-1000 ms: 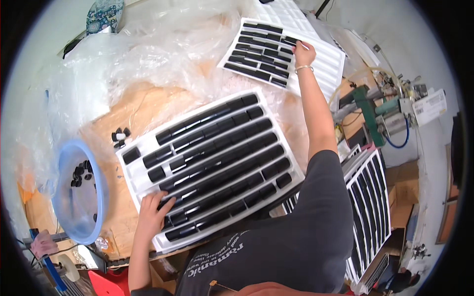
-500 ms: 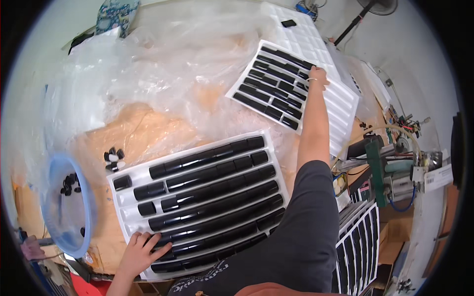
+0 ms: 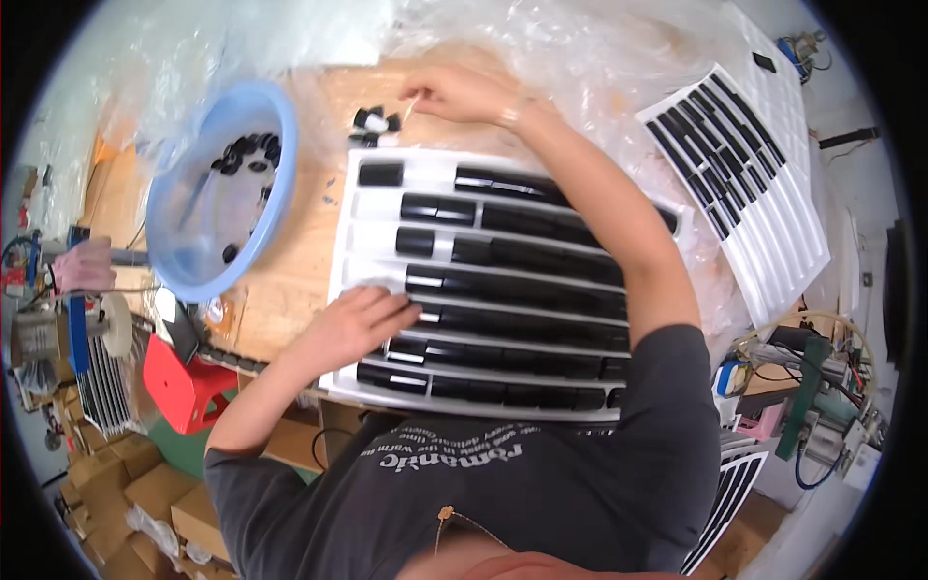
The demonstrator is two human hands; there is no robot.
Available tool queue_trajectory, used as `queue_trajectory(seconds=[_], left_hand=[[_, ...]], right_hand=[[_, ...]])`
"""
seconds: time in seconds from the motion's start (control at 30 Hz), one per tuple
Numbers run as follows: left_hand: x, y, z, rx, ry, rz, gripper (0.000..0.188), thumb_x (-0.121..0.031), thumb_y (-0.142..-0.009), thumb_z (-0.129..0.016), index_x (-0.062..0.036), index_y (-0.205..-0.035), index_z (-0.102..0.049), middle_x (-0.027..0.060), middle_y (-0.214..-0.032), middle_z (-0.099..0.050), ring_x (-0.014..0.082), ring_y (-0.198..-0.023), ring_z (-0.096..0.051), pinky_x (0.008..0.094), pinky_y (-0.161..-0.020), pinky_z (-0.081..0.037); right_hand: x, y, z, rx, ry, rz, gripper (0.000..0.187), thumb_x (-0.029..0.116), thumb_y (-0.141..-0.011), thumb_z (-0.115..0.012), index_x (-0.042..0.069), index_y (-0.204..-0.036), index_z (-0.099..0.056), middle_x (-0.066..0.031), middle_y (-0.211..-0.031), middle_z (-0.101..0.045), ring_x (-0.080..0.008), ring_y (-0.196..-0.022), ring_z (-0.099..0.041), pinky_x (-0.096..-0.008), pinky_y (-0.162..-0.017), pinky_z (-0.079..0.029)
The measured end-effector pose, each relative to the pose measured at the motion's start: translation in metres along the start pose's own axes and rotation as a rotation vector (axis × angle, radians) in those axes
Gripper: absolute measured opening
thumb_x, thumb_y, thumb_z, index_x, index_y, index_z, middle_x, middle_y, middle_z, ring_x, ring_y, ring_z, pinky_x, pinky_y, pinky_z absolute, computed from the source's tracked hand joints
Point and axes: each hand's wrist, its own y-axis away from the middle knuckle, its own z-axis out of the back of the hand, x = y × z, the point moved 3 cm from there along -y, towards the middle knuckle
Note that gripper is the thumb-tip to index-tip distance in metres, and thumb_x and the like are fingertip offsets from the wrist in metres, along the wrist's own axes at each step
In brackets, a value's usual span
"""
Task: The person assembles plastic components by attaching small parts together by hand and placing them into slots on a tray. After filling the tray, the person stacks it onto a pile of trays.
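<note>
A white tray (image 3: 375,259) lies on the table before me, holding rows of glossy black tube-like pieces (image 3: 522,249) with bare slots toward its left side. My left hand (image 3: 360,327) rests at the tray's left part, fingers stretched over the ends of the black pieces and gripping none. Beyond the tray's far edge, my right hand (image 3: 452,95) has its thumb and fingers pinched together. Something thin and pale shows at the fingertips, too blurred to name. Beside it sits a small pile of black and white caps (image 3: 375,122). My right forearm hides part of the upper rows.
A blue basin (image 3: 282,198) with several black caps stands at left. Clear plastic sheeting (image 3: 561,48) covers the far table. A second tray of black pieces (image 3: 717,145) lies far right on white trays (image 3: 793,227). A red stool (image 3: 184,382) and cardboard boxes (image 3: 159,488) are lower left.
My right hand has left the far-right tray and come left to the cap pile. My left hand stays at the tray's left part. The whole view has shifted toward the left.
</note>
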Motion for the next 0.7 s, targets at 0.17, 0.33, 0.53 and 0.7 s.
queue_trajectory(seconds=[0.17, 0.33, 0.53, 0.7], left_hand=[[0.021, 0.041, 0.012, -0.231, 0.121, 0.276, 0.032, 0.000, -0.071, -0.062, -0.0001, -0.103, -0.056, 0.0153, -0.099, -0.058, 0.0338, -0.093, -0.055, 0.0408, -0.081, -0.046], [0.012, 0.039, 0.007, -0.125, 0.040, 0.118, 0.036, -0.001, -0.066, -0.056, -0.0078, -0.101, -0.059, 0.0083, -0.106, -0.055, 0.0255, -0.101, -0.051, 0.0373, -0.083, -0.043], [0.013, 0.014, 0.004, -0.009, -0.090, -0.007, 0.047, -0.003, -0.064, -0.060, -0.0122, -0.110, -0.059, 0.0063, -0.112, -0.051, 0.0230, -0.103, -0.048, 0.0333, -0.084, -0.039], [0.024, 0.023, -0.005, 0.027, 0.031, 0.001, 0.041, -0.006, -0.069, -0.063, -0.0112, -0.109, -0.057, 0.0084, -0.111, -0.050, 0.0260, -0.100, -0.048, 0.0355, -0.083, -0.039]], right_hand=[[-0.032, -0.050, -0.080, 0.079, 0.099, -0.222, 0.026, 0.018, -0.073, -0.069, 0.003, -0.094, -0.066, -0.0150, -0.091, -0.066, -0.0261, -0.083, -0.064, -0.0325, -0.075, -0.049], [-0.022, -0.042, -0.077, 0.020, 0.078, -0.273, 0.030, 0.019, -0.069, -0.073, 0.003, -0.094, -0.065, -0.0153, -0.092, -0.066, -0.0269, -0.085, -0.063, -0.0330, -0.077, -0.049], [-0.021, -0.007, -0.025, -0.302, 0.235, -0.244, 0.034, 0.020, -0.071, -0.074, 0.002, -0.096, -0.061, -0.0130, -0.088, -0.065, -0.0228, -0.077, -0.064, -0.0304, -0.070, -0.049], [0.072, 0.043, 0.012, -0.467, -0.001, -0.326, 0.019, 0.015, -0.073, -0.065, 0.007, -0.090, -0.067, -0.0133, -0.089, -0.067, -0.0251, -0.076, -0.064, -0.0369, -0.066, -0.050]])
